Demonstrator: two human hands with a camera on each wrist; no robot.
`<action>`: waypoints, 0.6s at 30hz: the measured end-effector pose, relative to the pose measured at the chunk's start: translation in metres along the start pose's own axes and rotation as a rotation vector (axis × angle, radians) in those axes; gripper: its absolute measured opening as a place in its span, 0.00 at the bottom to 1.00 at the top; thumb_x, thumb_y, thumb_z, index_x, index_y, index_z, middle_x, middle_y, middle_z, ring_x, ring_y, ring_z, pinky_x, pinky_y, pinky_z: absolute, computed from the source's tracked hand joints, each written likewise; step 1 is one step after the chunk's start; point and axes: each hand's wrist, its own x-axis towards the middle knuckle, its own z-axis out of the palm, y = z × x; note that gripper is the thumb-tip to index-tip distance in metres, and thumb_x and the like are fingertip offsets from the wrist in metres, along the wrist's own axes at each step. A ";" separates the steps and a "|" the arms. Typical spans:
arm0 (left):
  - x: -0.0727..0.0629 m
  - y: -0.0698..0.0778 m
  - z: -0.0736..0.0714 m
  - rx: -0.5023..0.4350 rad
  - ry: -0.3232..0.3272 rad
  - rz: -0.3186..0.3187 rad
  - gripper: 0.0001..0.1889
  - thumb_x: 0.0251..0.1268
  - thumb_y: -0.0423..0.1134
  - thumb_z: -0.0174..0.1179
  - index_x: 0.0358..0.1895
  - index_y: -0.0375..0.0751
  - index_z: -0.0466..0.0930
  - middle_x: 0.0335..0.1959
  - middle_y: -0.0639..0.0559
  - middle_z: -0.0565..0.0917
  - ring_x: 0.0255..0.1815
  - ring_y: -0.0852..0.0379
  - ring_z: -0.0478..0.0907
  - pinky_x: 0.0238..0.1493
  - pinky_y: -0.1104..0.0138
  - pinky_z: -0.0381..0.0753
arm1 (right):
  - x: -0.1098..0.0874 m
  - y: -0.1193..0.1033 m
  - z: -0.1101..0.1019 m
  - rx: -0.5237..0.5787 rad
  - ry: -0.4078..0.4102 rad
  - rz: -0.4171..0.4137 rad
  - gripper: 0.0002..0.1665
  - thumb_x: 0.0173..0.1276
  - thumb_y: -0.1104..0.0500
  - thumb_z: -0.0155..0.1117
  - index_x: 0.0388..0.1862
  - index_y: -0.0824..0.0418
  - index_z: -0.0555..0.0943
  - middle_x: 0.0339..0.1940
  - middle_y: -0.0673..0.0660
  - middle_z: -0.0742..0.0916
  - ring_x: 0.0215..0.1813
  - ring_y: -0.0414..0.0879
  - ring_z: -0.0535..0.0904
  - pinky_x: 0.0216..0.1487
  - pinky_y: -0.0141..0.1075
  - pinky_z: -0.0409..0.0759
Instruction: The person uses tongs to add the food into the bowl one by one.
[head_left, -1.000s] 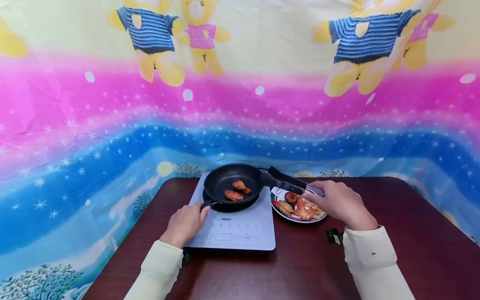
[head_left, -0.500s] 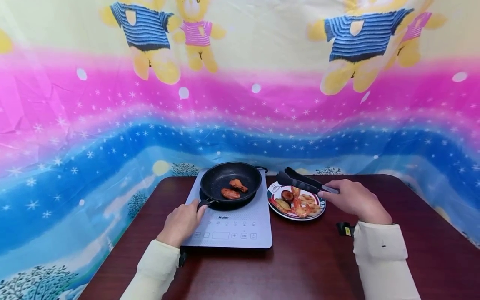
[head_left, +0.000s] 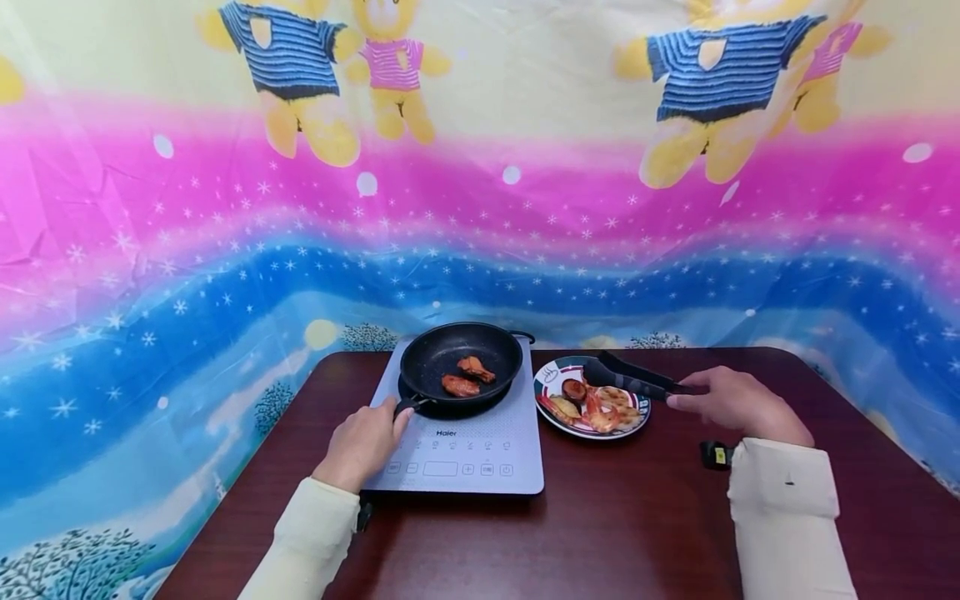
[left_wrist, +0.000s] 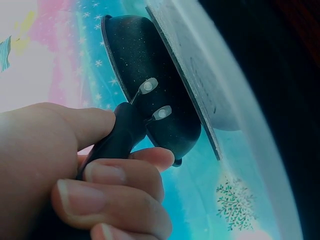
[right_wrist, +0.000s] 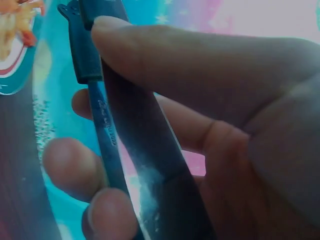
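A black frying pan (head_left: 438,352) is at the induction cooker (head_left: 487,454); in it lie two browned chicken pieces, a drumette (head_left: 476,368) and a wing piece (head_left: 459,386). My left hand (head_left: 363,443) grips the pan's black handle (left_wrist: 117,135), fingers wrapped round it in the left wrist view. In my right hand (head_left: 742,404) are kitchen tongs (head_left: 637,382) with dark tips and metal arms (right_wrist: 145,145), held between thumb and fingers. Their tips hang over the far right part of a plate (head_left: 547,379), apparently with nothing between them. The plate bears shrimp (head_left: 600,413) and a round browned piece (head_left: 575,390).
The dark red-brown table (head_left: 600,525) carries the cooker at left and the plate just right of it. A printed curtain (head_left: 480,217) with bears and snowflakes hangs behind the table's far edge.
My right hand has drawn the tongs rightward, from over the pan's right rim to above the plate. The left hand keeps its grip on the handle, and both chicken pieces stay in the pan.
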 end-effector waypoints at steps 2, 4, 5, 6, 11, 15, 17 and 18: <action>0.000 0.000 0.000 -0.001 -0.001 -0.003 0.16 0.72 0.48 0.54 0.44 0.37 0.76 0.22 0.44 0.77 0.22 0.50 0.77 0.27 0.54 0.76 | 0.006 0.001 0.005 0.016 -0.008 0.016 0.43 0.66 0.39 0.61 0.64 0.73 0.70 0.34 0.57 0.84 0.34 0.47 0.79 0.34 0.44 0.74; 0.000 0.000 0.001 -0.002 -0.005 -0.005 0.15 0.72 0.48 0.54 0.43 0.37 0.76 0.21 0.45 0.76 0.21 0.50 0.76 0.26 0.54 0.75 | 0.012 0.001 0.011 0.028 -0.019 0.025 0.40 0.66 0.42 0.63 0.63 0.73 0.71 0.34 0.59 0.83 0.34 0.49 0.77 0.33 0.45 0.75; 0.000 0.000 0.002 -0.002 -0.009 -0.006 0.15 0.72 0.48 0.54 0.43 0.37 0.76 0.21 0.45 0.76 0.21 0.51 0.76 0.25 0.55 0.75 | 0.015 0.001 0.014 0.020 -0.021 0.021 0.39 0.66 0.43 0.63 0.61 0.74 0.72 0.37 0.61 0.84 0.36 0.51 0.78 0.35 0.46 0.76; 0.000 0.000 0.002 -0.001 -0.011 -0.007 0.15 0.72 0.48 0.54 0.43 0.37 0.76 0.21 0.45 0.76 0.21 0.51 0.76 0.25 0.55 0.75 | 0.018 0.001 0.016 0.010 -0.024 0.016 0.39 0.66 0.43 0.64 0.61 0.74 0.73 0.40 0.64 0.84 0.38 0.52 0.79 0.37 0.47 0.76; 0.000 0.000 0.003 0.000 -0.013 -0.006 0.16 0.72 0.48 0.54 0.43 0.37 0.76 0.21 0.45 0.76 0.21 0.51 0.76 0.25 0.55 0.75 | 0.027 -0.001 0.025 -0.036 -0.019 0.024 0.36 0.65 0.43 0.65 0.58 0.72 0.76 0.54 0.74 0.78 0.52 0.65 0.75 0.45 0.58 0.74; 0.001 0.000 0.002 0.001 -0.011 -0.008 0.15 0.72 0.49 0.53 0.42 0.38 0.76 0.20 0.46 0.75 0.21 0.51 0.76 0.25 0.55 0.74 | 0.030 -0.006 0.029 -0.059 -0.003 0.056 0.35 0.64 0.42 0.65 0.58 0.69 0.77 0.55 0.73 0.78 0.53 0.67 0.74 0.42 0.61 0.72; 0.001 0.000 0.001 0.001 -0.012 -0.010 0.15 0.72 0.49 0.53 0.42 0.38 0.75 0.20 0.46 0.75 0.20 0.51 0.75 0.25 0.55 0.74 | 0.031 -0.009 0.031 -0.064 0.008 0.068 0.36 0.64 0.41 0.65 0.57 0.69 0.78 0.55 0.73 0.78 0.52 0.66 0.75 0.41 0.61 0.72; 0.002 -0.001 0.001 0.003 -0.013 -0.012 0.15 0.72 0.49 0.53 0.42 0.38 0.75 0.20 0.46 0.75 0.21 0.51 0.75 0.25 0.55 0.74 | 0.032 -0.010 0.032 -0.069 0.015 0.071 0.36 0.64 0.41 0.65 0.58 0.69 0.77 0.55 0.73 0.78 0.52 0.66 0.75 0.41 0.61 0.72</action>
